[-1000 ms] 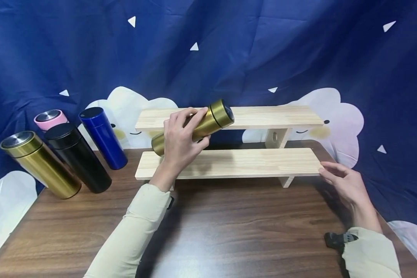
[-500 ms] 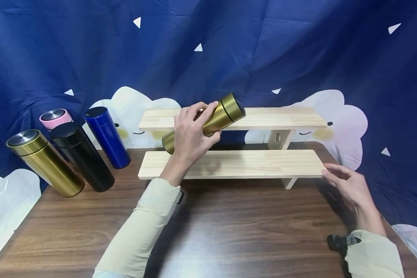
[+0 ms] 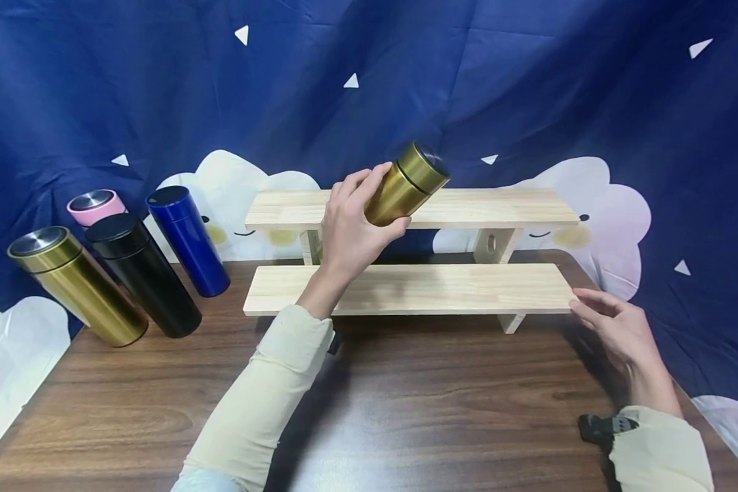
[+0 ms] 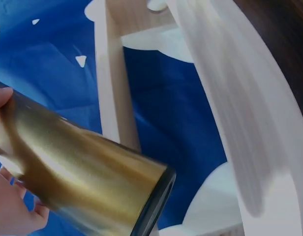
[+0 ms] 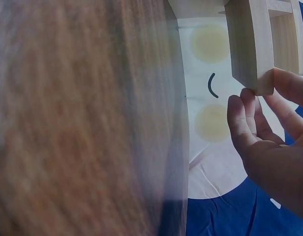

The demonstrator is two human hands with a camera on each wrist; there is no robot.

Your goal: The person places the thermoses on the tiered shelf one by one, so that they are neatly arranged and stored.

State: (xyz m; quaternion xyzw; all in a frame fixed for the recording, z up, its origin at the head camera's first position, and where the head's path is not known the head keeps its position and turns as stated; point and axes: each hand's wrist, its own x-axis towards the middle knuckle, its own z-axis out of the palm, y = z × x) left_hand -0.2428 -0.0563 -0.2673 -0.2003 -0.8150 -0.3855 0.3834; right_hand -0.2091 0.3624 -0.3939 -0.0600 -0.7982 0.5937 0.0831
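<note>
In the head view my left hand grips a gold thermos, tilted with its dark-topped lid toward the upper right. It is in the air in front of the upper board of a two-tier wooden shelf. The left wrist view shows the bottom end of the gold thermos near the pale boards, with some fingers at its side. My right hand pinches the right end of the lower board. Close up in the right wrist view, the fingertips of the right hand meet the board's corner.
At the left of the brown table stand a larger gold thermos, a black thermos, a blue thermos and a pink one, partly hidden. A blue curtain with white clouds hangs behind the shelf.
My left hand has carried the gold thermos rightward and up, and the thermos has turned more upright. My right hand has stayed at the end of the lower board.
</note>
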